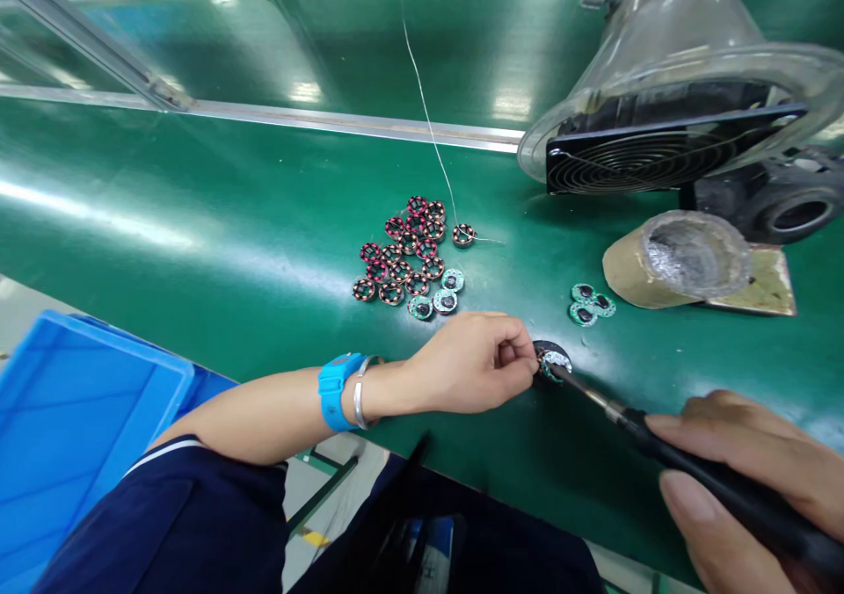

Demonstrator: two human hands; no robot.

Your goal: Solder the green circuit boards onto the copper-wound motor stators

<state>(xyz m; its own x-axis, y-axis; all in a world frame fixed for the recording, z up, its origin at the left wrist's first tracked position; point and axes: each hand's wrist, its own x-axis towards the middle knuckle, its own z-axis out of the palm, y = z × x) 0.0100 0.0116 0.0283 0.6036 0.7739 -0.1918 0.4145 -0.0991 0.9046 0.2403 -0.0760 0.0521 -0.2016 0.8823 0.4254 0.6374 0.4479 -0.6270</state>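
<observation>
My right hand [752, 480] is wrapped round the black handle of a soldering iron [613, 411], whose tip rests on a small round circuit board [554, 365]. That board sits on a dark round base, with a little copper showing at its left edge. Thumb and fingers of my left hand [478, 361] are pinched together at this left edge. Whatever is between those fingertips is too small or hidden to make out. Left of centre lie several wound motor coils [400, 269], copper and red. A strand of solder wire [432, 128] hangs down to a separate coil [463, 235].
Green-topped boards [445, 301] lie beside the coils, and three more boards [592, 304] lie farther right. A tan cup [636, 264] stands below a fume extractor fan [652, 159]. At the lower left is a blue bin [85, 418]. A metal rail [343, 124] runs along the back of the green bench.
</observation>
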